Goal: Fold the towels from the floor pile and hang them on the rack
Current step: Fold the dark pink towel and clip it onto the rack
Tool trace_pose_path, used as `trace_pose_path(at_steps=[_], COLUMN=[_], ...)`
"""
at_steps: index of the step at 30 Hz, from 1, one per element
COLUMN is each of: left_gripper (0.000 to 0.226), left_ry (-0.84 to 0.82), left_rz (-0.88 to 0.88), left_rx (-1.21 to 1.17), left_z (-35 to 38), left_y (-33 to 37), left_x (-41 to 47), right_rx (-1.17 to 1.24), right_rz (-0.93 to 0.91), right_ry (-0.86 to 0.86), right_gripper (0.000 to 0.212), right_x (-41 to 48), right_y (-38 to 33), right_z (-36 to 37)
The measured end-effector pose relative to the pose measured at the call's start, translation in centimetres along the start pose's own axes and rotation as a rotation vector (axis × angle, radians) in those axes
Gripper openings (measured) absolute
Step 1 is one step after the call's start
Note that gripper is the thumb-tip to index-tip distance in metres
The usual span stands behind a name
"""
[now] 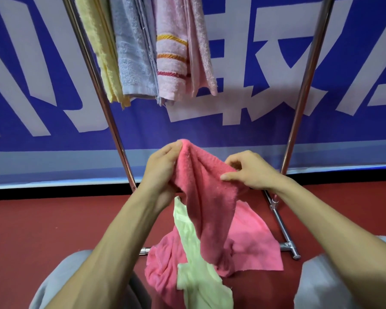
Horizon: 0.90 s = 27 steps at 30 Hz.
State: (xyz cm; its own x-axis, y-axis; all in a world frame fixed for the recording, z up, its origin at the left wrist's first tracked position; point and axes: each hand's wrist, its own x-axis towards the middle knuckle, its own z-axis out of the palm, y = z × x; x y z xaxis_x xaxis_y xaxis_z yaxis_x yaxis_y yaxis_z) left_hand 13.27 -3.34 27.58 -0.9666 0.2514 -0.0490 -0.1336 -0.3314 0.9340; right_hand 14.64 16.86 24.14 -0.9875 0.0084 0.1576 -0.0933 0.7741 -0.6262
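A coral-pink towel (206,197) hangs lifted between both hands above the floor pile. My left hand (163,172) grips its upper left edge. My right hand (252,170) pinches its right edge between thumb and fingers. Under it on the red floor lie a pale green towel (196,277) and more pink towel (252,239) in a heap. On the metal rack (98,85) hang a yellow towel (103,52), a light blue towel (134,54) and a pale pink striped towel (178,54), side by side at the upper left.
The rack's right upright (303,90) and its foot bar (281,224) stand on the red floor to the right of the pile. A blue banner with white lettering (243,63) covers the wall behind. My grey-clad knees (334,284) frame the pile.
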Motion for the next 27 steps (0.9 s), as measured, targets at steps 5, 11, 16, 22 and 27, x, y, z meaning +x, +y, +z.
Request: trace_pose_path(at_steps=[5,11,16,22,27], left_gripper=[0.015,0.009,0.020,0.022,0.017], left_ry=[0.085,0.167,0.046,-0.100,-0.087], left_rz=[-0.023,0.008,0.007,-0.083,-0.121], left_rx=[-0.319,-0.508,-0.240,0.090,0.226], left_z=[-1.4,-3.2,-3.3,-1.5,-0.2], left_y=[1.5,2.3,1.8,-0.1,-1.5], left_x=[0.5,1.1,1.2,0.3,0.0], right_rx=[-0.150,-0.278,-0.003,0.543,0.592], right_rz=[-0.003,0.038,0.266,0.270,0.173], right_ry=[-0.078,-0.165,-0.322,-0.101,0.021], right_gripper=[0.027,0.033,0.011,0.009,0.010], right_x=[-0.1,-0.2,-0.6,-1.2,-1.4], right_y=[0.8,1.0,0.6,-1.7,-2.8], right_z=[1.3,2.0,1.7,-0.5,-0.7])
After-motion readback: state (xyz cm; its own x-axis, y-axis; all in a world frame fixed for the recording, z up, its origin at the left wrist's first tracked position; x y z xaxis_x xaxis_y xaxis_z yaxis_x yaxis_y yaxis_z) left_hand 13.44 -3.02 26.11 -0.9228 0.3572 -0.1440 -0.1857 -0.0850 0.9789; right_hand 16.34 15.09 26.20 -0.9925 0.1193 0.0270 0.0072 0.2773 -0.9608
